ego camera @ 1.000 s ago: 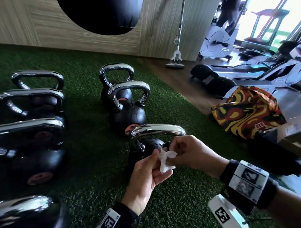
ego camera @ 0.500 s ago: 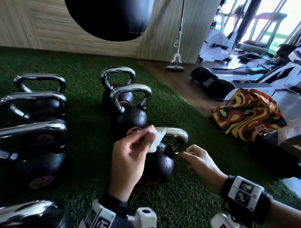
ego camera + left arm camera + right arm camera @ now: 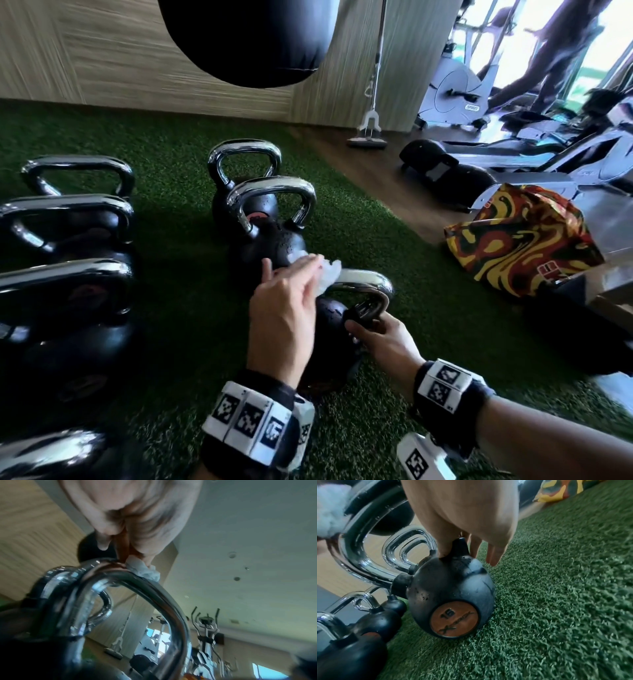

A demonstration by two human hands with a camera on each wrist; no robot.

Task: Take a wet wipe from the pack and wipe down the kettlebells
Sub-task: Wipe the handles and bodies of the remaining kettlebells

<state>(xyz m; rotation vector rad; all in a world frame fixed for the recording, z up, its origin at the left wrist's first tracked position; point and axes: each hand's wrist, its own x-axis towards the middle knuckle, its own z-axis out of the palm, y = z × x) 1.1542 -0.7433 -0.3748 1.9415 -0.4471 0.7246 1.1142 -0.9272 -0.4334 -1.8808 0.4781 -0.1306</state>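
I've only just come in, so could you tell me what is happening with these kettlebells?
A person is wiping a black kettlebell with a chrome handle on the green artificial turf. Their left hand holds a crumpled white wet wipe against the top of the handle, while the right hand steadies the kettlebell at the base of the handle. More black kettlebells stand nearby.

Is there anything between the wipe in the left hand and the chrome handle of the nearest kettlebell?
Nothing visible. The left hand already holds the wet wipe against the top of the handle, while the right hand steadies the kettlebell at the handle's base.
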